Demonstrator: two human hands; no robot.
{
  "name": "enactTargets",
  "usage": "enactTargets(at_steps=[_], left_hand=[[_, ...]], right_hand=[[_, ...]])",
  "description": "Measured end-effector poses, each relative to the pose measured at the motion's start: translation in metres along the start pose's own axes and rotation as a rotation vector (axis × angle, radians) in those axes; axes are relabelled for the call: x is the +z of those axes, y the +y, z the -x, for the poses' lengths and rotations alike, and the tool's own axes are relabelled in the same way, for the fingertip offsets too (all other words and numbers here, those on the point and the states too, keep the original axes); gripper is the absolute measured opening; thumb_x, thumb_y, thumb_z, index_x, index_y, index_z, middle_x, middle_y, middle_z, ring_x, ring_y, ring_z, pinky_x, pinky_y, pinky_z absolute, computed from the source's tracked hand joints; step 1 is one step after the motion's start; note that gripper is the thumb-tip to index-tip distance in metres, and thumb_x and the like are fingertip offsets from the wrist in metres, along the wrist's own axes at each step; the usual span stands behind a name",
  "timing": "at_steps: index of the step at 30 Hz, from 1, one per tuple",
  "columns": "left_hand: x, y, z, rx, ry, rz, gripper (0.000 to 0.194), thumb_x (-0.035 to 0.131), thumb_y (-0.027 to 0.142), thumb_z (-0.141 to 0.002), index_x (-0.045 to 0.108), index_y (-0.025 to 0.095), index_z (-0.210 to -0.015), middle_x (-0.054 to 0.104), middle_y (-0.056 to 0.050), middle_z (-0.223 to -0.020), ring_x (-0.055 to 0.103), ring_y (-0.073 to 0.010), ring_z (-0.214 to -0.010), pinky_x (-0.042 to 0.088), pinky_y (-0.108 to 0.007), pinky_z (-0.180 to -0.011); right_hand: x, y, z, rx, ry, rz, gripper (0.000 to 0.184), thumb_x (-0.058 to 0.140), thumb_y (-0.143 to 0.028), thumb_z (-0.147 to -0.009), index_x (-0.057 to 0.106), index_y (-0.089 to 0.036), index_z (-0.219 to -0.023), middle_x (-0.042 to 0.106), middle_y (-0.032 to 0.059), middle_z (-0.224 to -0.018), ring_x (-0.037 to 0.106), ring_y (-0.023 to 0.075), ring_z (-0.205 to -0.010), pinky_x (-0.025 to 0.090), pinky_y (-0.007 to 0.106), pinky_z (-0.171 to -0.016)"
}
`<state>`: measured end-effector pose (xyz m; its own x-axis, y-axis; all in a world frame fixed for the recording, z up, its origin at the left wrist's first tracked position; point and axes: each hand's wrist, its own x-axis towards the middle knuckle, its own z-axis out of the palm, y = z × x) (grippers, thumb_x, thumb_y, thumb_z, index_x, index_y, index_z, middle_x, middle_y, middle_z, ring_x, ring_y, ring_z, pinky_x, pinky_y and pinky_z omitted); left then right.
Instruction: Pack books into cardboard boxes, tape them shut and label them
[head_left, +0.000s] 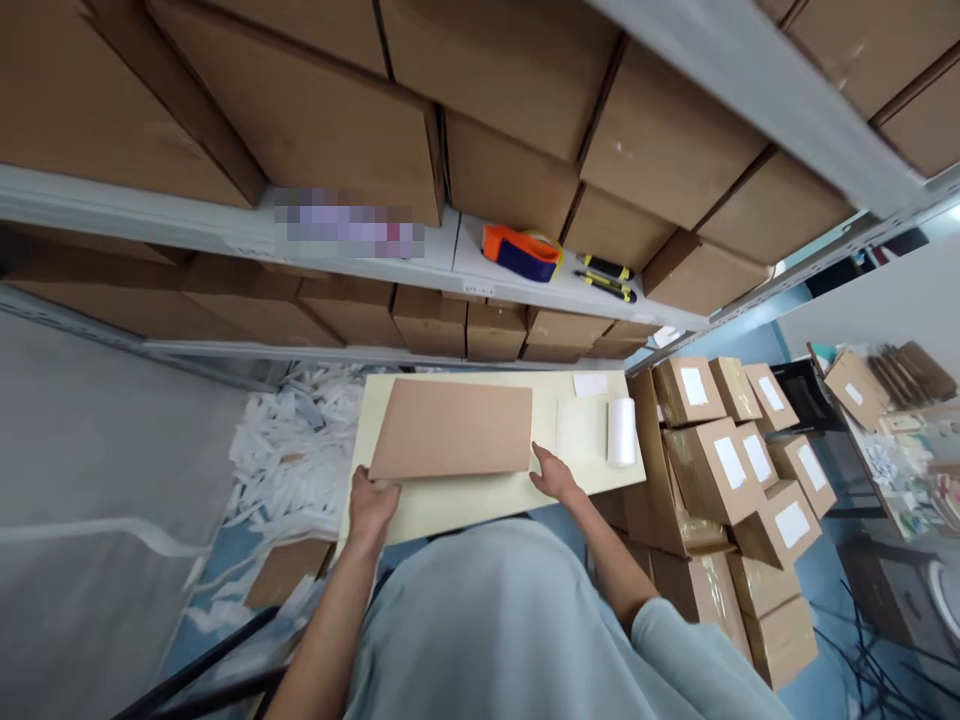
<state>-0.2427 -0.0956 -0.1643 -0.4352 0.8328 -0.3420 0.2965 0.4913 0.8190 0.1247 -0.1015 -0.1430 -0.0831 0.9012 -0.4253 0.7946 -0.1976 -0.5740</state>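
Note:
A flat brown cardboard piece (pixel 457 428), possibly a folded box, lies on a pale yellow tabletop (pixel 450 510). Its front edge looks slightly raised. My left hand (pixel 373 508) is closed on the near left corner, thumb along the front edge. At the near right corner is my right hand (pixel 553 474), its thumb and index finger apart, fingertips at or just beside the edge. To the right of that hand stand a roll of white material (pixel 621 432), a pale sheet (pixel 581 428) and a small white slip (pixel 590 385).
Shelves full of cardboard boxes (pixel 510 170) rise beyond the table. On the shelf edge lie a tape dispenser (pixel 521 252) and two utility knives (pixel 606 278). White scraps (pixel 292 455) heap up at left. Labelled boxes (pixel 720 465) are stacked at right.

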Motion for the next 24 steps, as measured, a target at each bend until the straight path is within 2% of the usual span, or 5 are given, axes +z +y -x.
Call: enactTargets(at_steps=[4,8,11,14,24], left_hand=[[-0.011,0.041,-0.027,0.140,0.232,0.033,0.089,0.065,0.027,-0.068,0.053,0.006,-0.154,0.065,-0.028,-0.152,0.056,-0.0479,-0.153,0.041,-0.069,-0.132],[0.005,0.155,-0.039,0.501,0.185,0.186,0.079,0.063,0.023,-0.080,0.055,0.012,-0.158,0.055,-0.023,-0.169,0.046,-0.0403,-0.164,0.034,-0.058,-0.140],[0.020,0.245,-0.030,0.670,0.158,0.227,0.067,0.060,0.020,-0.086,0.063,0.017,-0.152,0.059,-0.017,-0.168,0.044,-0.0380,-0.166,0.035,-0.059,-0.140],[0.026,0.297,-0.012,0.784,0.155,0.277,0.061,0.056,0.015,-0.088,0.068,0.019,-0.148,0.064,-0.014,-0.163,0.050,-0.0356,-0.162,0.038,-0.059,-0.139],[0.019,0.250,0.025,0.628,0.017,0.371,0.047,0.058,0.021,-0.090,0.075,0.019,-0.133,0.079,-0.016,-0.139,0.073,-0.0327,-0.135,0.056,-0.055,-0.123]], right_hand=[[-0.080,-0.046,-0.041,-0.175,0.432,0.200,0.061,0.058,-0.022,-0.103,0.056,-0.010,-0.164,0.063,0.0256,-0.163,0.061,0.0362,-0.153,0.050,0.056,-0.129],[-0.191,-0.148,-0.109,-0.480,0.753,0.344,0.060,0.050,-0.032,-0.111,0.049,-0.010,-0.167,0.059,0.0256,-0.165,0.056,0.0361,-0.154,0.045,0.057,-0.130],[-0.249,-0.235,-0.152,-0.414,0.683,0.511,0.061,0.050,-0.033,-0.111,0.048,-0.006,-0.166,0.058,0.0274,-0.164,0.055,0.0365,-0.153,0.044,0.052,-0.129],[-0.266,-0.291,-0.178,-0.201,0.505,0.620,0.057,0.061,-0.028,-0.105,0.055,-0.004,-0.157,0.065,0.0274,-0.155,0.061,0.0350,-0.147,0.047,0.045,-0.124],[-0.263,-0.303,-0.164,-0.152,0.464,0.626,0.055,0.064,-0.007,-0.097,0.057,-0.004,-0.152,0.077,0.0278,-0.137,0.073,0.0315,-0.132,0.050,0.039,-0.116]])
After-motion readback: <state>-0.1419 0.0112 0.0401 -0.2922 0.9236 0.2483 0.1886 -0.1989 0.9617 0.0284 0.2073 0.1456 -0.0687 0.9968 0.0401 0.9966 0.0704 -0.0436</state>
